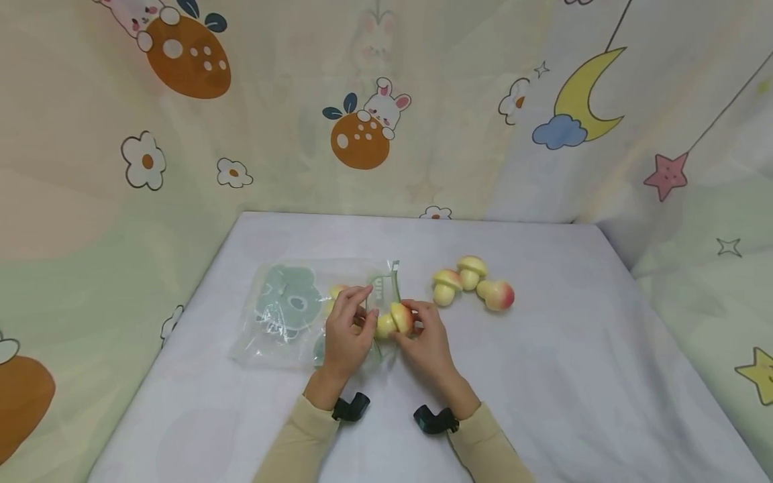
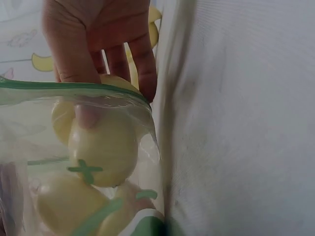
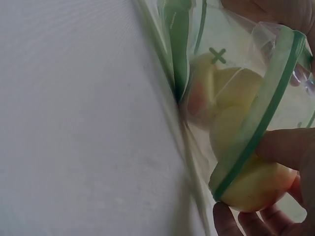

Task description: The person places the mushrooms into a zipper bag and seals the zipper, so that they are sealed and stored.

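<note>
A clear zip bag [image 1: 244,335] with a green cartoon print lies on the table, its green-edged mouth facing right. My right hand [image 1: 430,345] grips a yellow toy mushroom [image 1: 403,318] with a reddish cap by its cap, stem pointing left, at the bag's mouth. In the right wrist view, the green zip strip [image 3: 266,115] crosses over this mushroom, which sits partly inside. My left hand [image 1: 347,339] pinches the bag's film near the opening. More yellow mushrooms [image 2: 69,204] show through the film inside the bag. The left fingertips are partly hidden behind folded plastic.
Three more toy mushrooms stand or lie to the right of the bag: one upright [image 1: 447,287], one behind it [image 1: 472,271], and one on its side [image 1: 498,295]. A white cloth [image 1: 543,376] covers the table, and a printed curtain [image 1: 459,154] hangs behind it.
</note>
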The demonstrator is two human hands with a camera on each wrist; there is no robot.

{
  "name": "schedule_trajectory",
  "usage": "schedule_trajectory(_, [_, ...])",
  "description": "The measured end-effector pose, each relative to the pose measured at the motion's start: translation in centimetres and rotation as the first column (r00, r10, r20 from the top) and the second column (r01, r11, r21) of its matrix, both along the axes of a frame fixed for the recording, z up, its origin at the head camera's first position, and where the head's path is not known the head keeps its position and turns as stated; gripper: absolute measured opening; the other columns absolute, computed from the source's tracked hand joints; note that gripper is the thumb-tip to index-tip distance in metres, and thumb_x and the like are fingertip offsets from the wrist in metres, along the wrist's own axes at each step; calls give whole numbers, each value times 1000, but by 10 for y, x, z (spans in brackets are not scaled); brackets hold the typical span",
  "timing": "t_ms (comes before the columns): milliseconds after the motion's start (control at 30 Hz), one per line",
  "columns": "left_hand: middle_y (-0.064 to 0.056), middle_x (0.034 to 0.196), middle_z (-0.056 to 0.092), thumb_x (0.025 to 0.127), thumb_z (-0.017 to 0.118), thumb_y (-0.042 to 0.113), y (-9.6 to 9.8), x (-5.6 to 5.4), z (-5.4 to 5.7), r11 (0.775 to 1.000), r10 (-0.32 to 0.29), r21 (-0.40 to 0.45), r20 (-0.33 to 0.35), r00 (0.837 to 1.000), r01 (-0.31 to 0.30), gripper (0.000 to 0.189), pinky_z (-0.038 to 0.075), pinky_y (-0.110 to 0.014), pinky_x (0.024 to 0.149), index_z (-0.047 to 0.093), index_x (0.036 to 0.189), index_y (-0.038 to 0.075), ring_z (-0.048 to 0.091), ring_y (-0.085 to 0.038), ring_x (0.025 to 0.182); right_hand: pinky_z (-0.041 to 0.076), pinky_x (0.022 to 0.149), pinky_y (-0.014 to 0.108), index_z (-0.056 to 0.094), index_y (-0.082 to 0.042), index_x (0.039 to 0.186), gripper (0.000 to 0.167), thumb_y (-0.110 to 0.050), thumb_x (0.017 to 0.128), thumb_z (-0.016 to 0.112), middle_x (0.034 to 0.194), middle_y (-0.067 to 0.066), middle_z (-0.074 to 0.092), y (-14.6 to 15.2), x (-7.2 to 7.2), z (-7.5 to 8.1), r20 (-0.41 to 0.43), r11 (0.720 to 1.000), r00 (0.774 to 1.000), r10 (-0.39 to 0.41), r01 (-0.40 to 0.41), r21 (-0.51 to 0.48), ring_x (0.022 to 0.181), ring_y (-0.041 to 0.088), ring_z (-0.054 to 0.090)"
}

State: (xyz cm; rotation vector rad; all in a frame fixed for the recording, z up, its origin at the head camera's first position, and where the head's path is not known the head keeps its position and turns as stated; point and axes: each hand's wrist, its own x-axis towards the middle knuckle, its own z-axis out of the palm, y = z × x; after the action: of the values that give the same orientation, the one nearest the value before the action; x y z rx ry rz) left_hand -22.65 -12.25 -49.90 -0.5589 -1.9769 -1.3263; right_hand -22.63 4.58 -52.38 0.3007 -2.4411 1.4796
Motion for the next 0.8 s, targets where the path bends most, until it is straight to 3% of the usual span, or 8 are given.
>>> schedule_trajectory(200, [-17, 114, 59, 79, 71, -8, 2, 0, 1, 1000, -20, 10, -49, 999, 21, 46, 55, -25, 56, 64, 124, 0, 58, -17, 64, 53, 77, 32, 61, -10, 125, 61, -3, 70, 86, 116, 8, 56, -4, 0, -3, 8, 999, 999, 33, -33, 24, 97, 21, 60])
schedule_trajectory(500, [-14, 113, 58, 84, 64, -8, 2, 1, 1, 999, -51, -22, -32, 998, 50, 41, 53, -20, 57, 63, 124, 1, 56, -14, 64, 57, 67, 27, 62, -7, 123, 56, -4, 72, 85, 115, 7, 60, -7, 2, -4, 8, 992, 992, 125, -125, 0, 95, 20, 62])
schedule_trajectory(800, [-15, 113, 58, 84, 65, -7, 3, -1, -1, 999, -41, -36, -43, 998, 39, 42, 54, -22, 57, 63, 125, 2, 57, -14, 65, 58, 67, 33, 62, -6, 122, 55, 3, 73, 82, 114, 9, 60, -10, 4, -2, -35, 982, 982, 188, -189, -19, 92, 23, 63])
